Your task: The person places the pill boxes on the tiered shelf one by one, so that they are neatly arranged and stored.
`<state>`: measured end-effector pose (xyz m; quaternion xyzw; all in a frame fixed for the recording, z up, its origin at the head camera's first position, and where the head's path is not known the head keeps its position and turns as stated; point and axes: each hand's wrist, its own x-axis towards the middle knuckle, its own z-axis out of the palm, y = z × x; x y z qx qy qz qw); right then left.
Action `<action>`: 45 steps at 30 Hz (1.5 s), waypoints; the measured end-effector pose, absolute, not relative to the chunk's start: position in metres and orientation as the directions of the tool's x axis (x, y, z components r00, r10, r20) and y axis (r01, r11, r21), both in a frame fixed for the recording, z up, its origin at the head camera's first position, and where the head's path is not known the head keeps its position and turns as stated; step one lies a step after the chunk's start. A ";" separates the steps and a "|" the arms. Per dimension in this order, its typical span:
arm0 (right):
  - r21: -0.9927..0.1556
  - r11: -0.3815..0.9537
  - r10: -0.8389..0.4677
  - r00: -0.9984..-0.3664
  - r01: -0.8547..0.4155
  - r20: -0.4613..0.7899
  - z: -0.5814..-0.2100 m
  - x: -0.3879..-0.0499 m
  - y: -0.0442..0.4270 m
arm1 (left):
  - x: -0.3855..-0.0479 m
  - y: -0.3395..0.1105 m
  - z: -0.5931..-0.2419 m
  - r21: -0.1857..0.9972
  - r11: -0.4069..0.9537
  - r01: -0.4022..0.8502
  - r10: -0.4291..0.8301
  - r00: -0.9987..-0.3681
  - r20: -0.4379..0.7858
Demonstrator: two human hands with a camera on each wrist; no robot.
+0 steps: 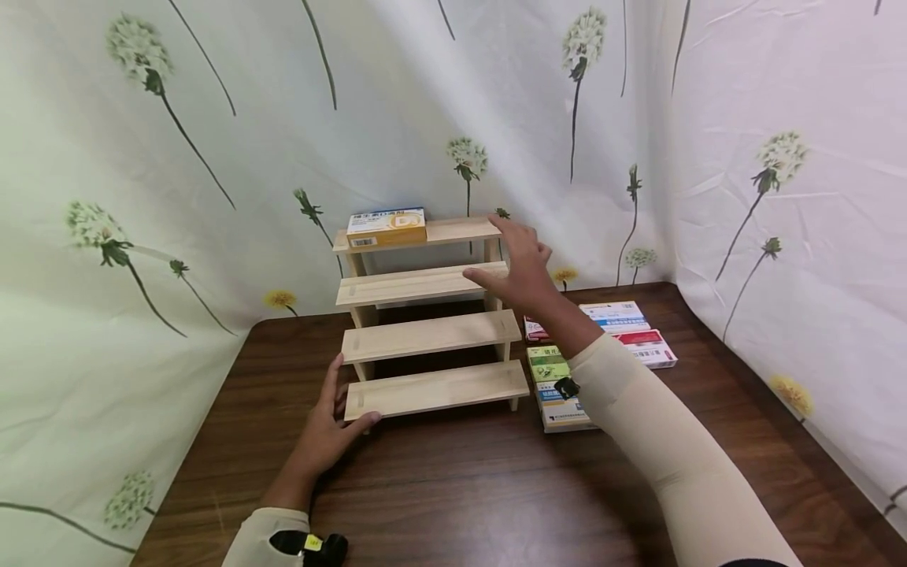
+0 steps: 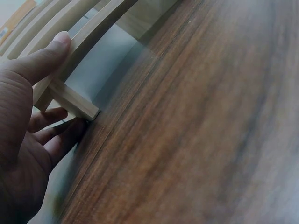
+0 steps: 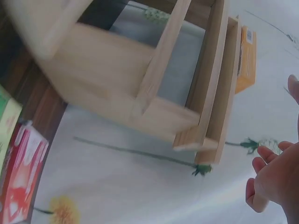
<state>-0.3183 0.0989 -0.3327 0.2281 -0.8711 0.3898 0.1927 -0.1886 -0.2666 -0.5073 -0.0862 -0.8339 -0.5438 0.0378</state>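
A pale wooden four-step display rack [image 1: 432,339] stands on the table. My left hand [image 1: 327,431] grips its lower left corner, thumb on the front of the bottom step and fingers round the side; the left wrist view shows this thumb [image 2: 49,56] against the wood too. A yellow and white medicine box [image 1: 387,228] lies on the left of the top step. At the rack's upper right is my right hand [image 1: 524,272], thumb and fingers apart, with nothing in it. From the right wrist view, that hand [image 3: 280,179] is clear of the wooden steps.
Right of the rack lie several medicine boxes, among them a green one [image 1: 547,362], a blue and white one [image 1: 560,405] and a red and white one [image 1: 648,346]. My right forearm partly covers them. Dandelion-print cloth [image 1: 411,102] hangs behind the brown table [image 1: 439,488].
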 end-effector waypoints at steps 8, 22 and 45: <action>-0.632 0.573 -0.235 -0.844 -0.521 0.482 -0.345 -0.307 0.130 | -0.189 -0.268 -0.508 0.903 0.388 0.185 0.103 -0.982 0.156; -0.656 0.596 -0.202 -0.877 -0.463 0.436 -0.364 -0.284 0.176 | -0.191 -0.268 -0.508 0.894 0.405 0.193 0.111 -0.981 0.161; -0.690 0.666 -0.053 -0.940 -0.284 0.336 -0.401 -0.268 0.264 | -0.188 -0.268 -0.508 0.896 0.401 0.193 0.114 -0.981 0.160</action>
